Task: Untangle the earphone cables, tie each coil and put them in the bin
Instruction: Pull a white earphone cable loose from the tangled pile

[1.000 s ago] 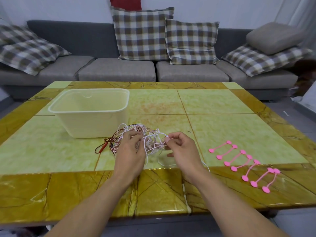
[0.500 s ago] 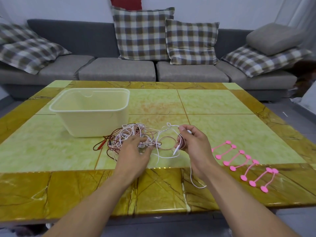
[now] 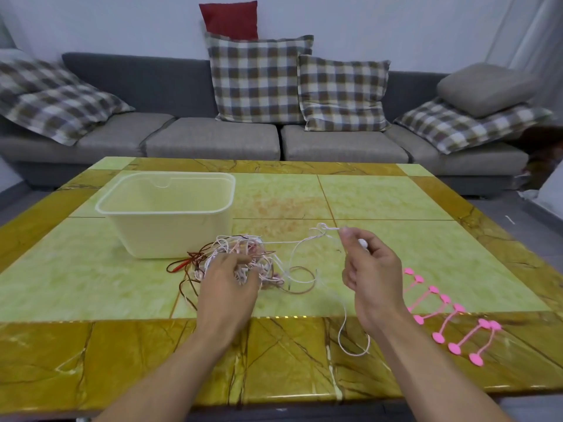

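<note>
A tangle of white, pink and dark red earphone cables [image 3: 243,257] lies on the table just in front of the cream bin [image 3: 170,214]. My left hand [image 3: 227,284] rests on the tangle with its fingers curled into the strands. My right hand [image 3: 370,269] is raised to the right and pinches a white cable [image 3: 304,240] near a small knot, with an earbud in its fingers. This white strand stretches back to the tangle, and a loose end loops down over the table's front border. Several pink ties [image 3: 441,306] lie in a row at the right.
The green and gold table [image 3: 91,284] has the bin at its left middle. A grey sofa [image 3: 213,138] with checked cushions stands behind the table. The ties lie close to my right wrist.
My right hand has moved right and up, drawing the white cable out of the tangle. My left hand stays on the tangle, holding it down.
</note>
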